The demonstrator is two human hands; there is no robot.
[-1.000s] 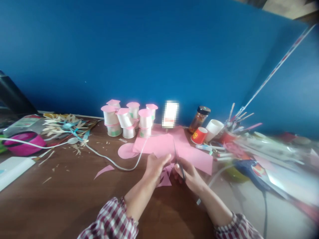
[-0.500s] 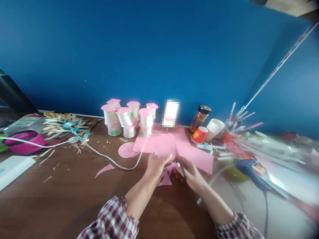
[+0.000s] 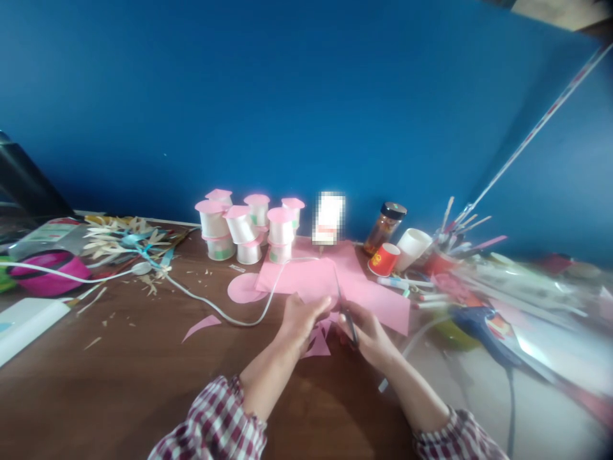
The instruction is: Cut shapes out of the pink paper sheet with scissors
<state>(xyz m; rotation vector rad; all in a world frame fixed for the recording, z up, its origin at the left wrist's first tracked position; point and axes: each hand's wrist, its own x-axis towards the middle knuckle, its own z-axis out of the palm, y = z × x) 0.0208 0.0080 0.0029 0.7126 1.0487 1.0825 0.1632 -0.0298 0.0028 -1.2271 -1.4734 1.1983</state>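
My left hand is closed on a sheet of pink paper, its thumb lying over the near edge. In my right hand is a pair of dark-handled scissors, with the thin blades pointing away from me along the paper's right side. Small pink offcuts lie on the table below and between the hands. A pink paper circle rests to the left, and a curved pink scrap is nearer to me. More pink paper spreads out behind my right hand.
Stacked white paper cups with pink tops stand at the back. A white cable crosses the table on the left. Toward the right are a red cup, a white cup, a dark-lidded jar and a blue glue gun.
Almost nothing differs. Both hands keep nearly the same place on the paper and the scissors, and the view has shifted very slightly.
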